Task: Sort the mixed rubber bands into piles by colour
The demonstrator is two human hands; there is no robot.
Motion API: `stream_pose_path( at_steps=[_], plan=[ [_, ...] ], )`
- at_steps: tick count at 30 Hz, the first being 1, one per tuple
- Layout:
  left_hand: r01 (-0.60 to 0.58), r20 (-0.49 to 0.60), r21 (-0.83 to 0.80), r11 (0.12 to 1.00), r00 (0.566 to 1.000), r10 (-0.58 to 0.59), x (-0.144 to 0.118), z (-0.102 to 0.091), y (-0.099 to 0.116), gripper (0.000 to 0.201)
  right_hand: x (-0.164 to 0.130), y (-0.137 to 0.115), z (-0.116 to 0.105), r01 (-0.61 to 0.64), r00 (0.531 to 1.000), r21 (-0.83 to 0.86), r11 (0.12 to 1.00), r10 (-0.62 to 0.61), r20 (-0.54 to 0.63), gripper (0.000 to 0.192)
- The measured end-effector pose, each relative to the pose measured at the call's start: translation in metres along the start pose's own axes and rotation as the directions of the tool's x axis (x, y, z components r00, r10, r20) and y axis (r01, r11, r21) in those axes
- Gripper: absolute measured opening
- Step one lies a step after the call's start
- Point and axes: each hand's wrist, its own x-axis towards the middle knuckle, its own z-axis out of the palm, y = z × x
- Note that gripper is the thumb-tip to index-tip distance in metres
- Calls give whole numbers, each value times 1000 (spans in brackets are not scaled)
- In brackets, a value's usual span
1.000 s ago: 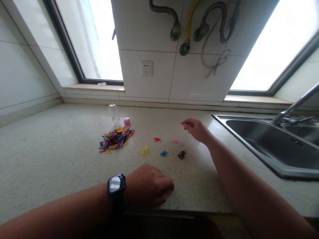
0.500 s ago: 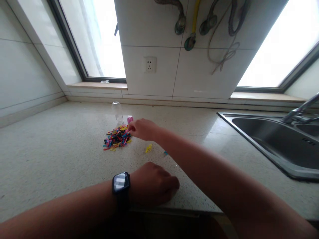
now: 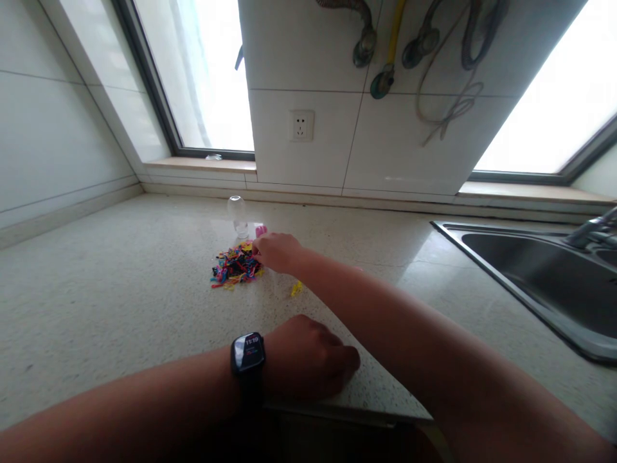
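From the head camera, a speckled pale worktop [image 3: 120, 283] runs back to a tiled wall with a socket [image 3: 301, 125] and hoses [image 3: 424, 45] hanging above. At the right edge a steel sink [image 3: 540, 283] is set into the worktop, with part of a tap [image 3: 595, 228] showing. Near the back stands a small clear bottle [image 3: 237, 215], upside down, and just beside it to the right a small pink cap [image 3: 261, 230].

In front of the bottle lies a heap of small coloured bands [image 3: 234, 267], red, blue, yellow, black and pink mixed together. A single yellow band [image 3: 296, 288] lies apart from the heap, to its right and nearer the person; the right forearm crosses just behind it and hides the worktop beyond.

The right hand [image 3: 276, 251] reaches across to the right edge of the heap, fingers curled downward and drawn together at the bands. Its fingertips touch the heap, but whether they pinch a band cannot be told.

The left hand [image 3: 308, 357] rests on the worktop near the front edge, knuckles up, fingers folded into a loose fist. A dark smartwatch [image 3: 248, 354] sits on its wrist. Whether anything is inside the fist cannot be seen.
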Motion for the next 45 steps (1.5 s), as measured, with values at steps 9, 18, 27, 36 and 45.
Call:
stream_pose_path(
  at_steps=[9, 18, 27, 36, 45],
  plan=[
    [-5, 24, -11, 1000, 1000, 6, 0, 1, -1, 11, 0, 5, 4, 4, 999, 47, 999, -2, -41, 25],
    [2, 55, -6, 1000, 998, -2, -1, -1, -2, 13, -35, 32, -22, 37, 984, 224, 974, 4, -178, 16],
    [-8, 50, 21, 1000, 999, 7, 0, 1, -1, 12, -152, 83, -29, -24, 997, 266, 964, 42, -63, 11],
    [-11, 73, -11, 1000, 997, 11, 2, 0, 0, 11, -182, 89, -17, -81, 997, 276, 958, 80, 18, 12],
    [-10, 56, -15, 1000, 998, 11, 0, -1, 0, 7, -183, 89, -18, -26, 999, 328, 944, 14, 40, 13]
  ],
)
